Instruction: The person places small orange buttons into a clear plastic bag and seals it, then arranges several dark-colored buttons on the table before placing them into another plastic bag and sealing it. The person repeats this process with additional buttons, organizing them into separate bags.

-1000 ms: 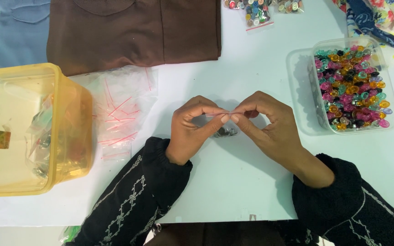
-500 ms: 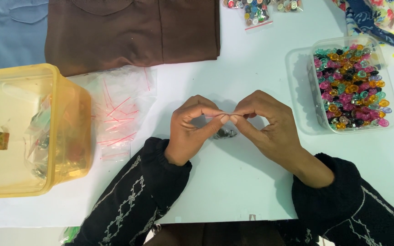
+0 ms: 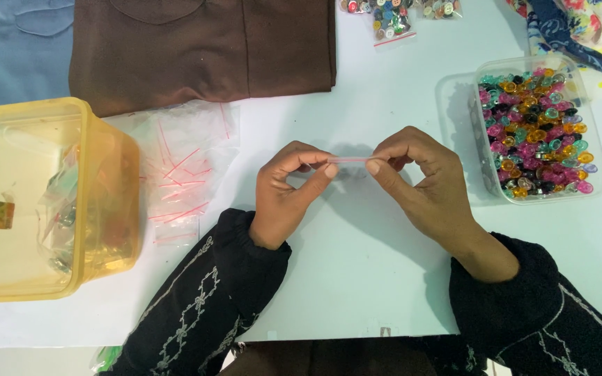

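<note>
Left hand: pinched with thumb and forefinger on the left end of the small zip bag; remaining fingers curled.
Right hand: pinched in the same way on the bag's right end; the two hands are held close, a short stretch of the bag's red-lined top edge showing between the fingertips.
Small zip bag: held just above the white table, at frame centre; contents cannot be told, being hidden by the fingers.
Step in hand (judged): the seal strip is being pressed or run shut. An even pinch along the whole strip is advised, the bag kept level so nothing spills.
Empty bags: a loose clear heap at 9 o'clock of the hands, near.
Yellow tub: further out at 9 o'clock, a filled bag seen inside.
Bead tray: at 2 o'clock, clear, full of coloured pieces, its lid beside it.
Brown cloth: folded, at 11 o'clock, far edge.
Obstruction: none noted between hands and either container.
</note>
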